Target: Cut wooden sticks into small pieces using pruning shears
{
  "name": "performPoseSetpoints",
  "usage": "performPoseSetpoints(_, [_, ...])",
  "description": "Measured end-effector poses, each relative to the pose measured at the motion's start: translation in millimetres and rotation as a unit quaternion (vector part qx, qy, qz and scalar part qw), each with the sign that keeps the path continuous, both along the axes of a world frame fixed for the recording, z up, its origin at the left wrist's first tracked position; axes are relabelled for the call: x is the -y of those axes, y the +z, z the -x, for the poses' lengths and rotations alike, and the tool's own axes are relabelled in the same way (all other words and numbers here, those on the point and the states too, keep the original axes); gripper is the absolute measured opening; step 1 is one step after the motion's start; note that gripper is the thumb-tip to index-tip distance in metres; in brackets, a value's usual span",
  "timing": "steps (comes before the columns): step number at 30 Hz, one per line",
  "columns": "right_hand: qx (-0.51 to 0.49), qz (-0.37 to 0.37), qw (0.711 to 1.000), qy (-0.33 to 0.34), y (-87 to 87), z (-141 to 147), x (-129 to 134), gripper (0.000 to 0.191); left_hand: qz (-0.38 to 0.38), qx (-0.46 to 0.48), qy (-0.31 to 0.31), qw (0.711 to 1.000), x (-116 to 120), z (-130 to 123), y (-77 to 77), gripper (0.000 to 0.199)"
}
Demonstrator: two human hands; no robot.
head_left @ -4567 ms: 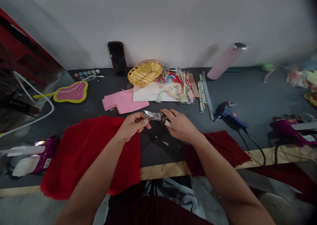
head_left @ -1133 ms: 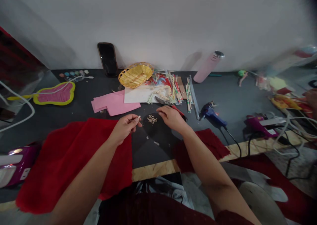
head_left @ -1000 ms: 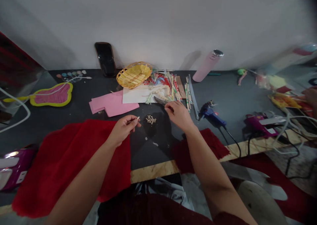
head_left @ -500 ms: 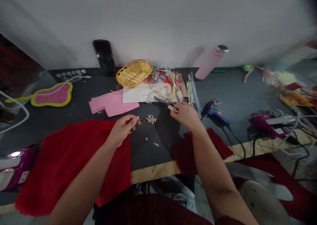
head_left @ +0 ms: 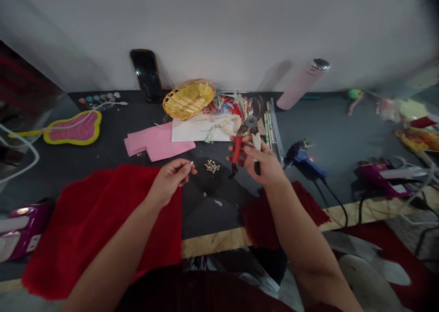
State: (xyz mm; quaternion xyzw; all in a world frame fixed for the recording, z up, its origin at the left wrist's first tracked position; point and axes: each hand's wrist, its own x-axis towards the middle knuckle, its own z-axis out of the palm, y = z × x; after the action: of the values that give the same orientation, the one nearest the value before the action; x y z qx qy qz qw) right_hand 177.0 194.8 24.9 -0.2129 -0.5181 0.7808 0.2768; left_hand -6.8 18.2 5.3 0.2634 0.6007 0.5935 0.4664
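Observation:
My left hand (head_left: 173, 177) is closed in a pinch above the red cloth's right edge, with a small pale piece (head_left: 191, 164) between thumb and fingertips. To its right, a little heap of short cut pale pieces (head_left: 212, 166) lies on the dark table. My right hand (head_left: 262, 158) is wrapped around red-handled pruning shears (head_left: 237, 148), whose metal blades point up and away from me. A pale flat strip (head_left: 256, 141) shows by my right thumb; I cannot tell whether it is separate from the shears.
Behind the heap are pink sheets (head_left: 161, 142), a yellow woven basket (head_left: 188, 102), and a white sheet (head_left: 188, 131). A blue glue gun (head_left: 305, 158) with its cord lies right. Red cloth (head_left: 113, 211) covers the left front. A pink bottle (head_left: 302, 85) and phone (head_left: 147, 76) stand behind.
My right hand has turned and raised the pruning shears, so the blades now point upward and the red handle shows. My left hand keeps its pinch in nearly the same place.

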Motion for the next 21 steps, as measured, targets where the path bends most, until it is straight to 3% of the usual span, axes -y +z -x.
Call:
performPoseSetpoints(4, [0.000, -0.009, 0.998, 0.056, 3.3, 0, 10, 0.036, -0.031, 0.030, 0.022, 0.999, 1, 1, -0.9, 0.022])
performPoseSetpoints(6, [0.034, -0.086, 0.994, 0.061, 4.5, 1, 16, 0.032, -0.048, 0.049, 0.034, 0.997, 1, 2, -0.5, 0.021])
performPoseSetpoints(8, [0.097, -0.223, 0.969, 0.048, 5.2, 2, 23, 0.029, -0.064, 0.061, 0.046, 0.995, 2, 1, 0.9, 0.021])
performPoseSetpoints(10, [0.159, -0.381, 0.910, 0.028, 5.7, 3, 31, 0.031, -0.077, 0.067, 0.061, 0.993, 2, 0, 2.9, 0.021])
performPoseSetpoints(12, [0.211, -0.509, 0.834, 0.028, 5.4, 5, 39, 0.039, -0.087, 0.072, 0.078, 0.991, 2, -1, 4.8, 0.021])
performPoseSetpoints(16, [0.309, -0.643, 0.698, 0.065, 0.8, 6, 48, 0.048, -0.111, 0.088, 0.103, 0.985, 1, -1, 5.1, 0.020])
performPoseSetpoints(18, [0.343, -0.670, 0.655, 0.067, -2.0, 7, 48, 0.050, -0.117, 0.085, 0.113, 0.983, 1, 0, 3.6, 0.020])
performPoseSetpoints(21, [0.359, -0.689, 0.626, 0.073, -4.1, 9, 48, 0.049, -0.113, 0.071, 0.119, 0.984, 1, 2, 1.7, 0.021])
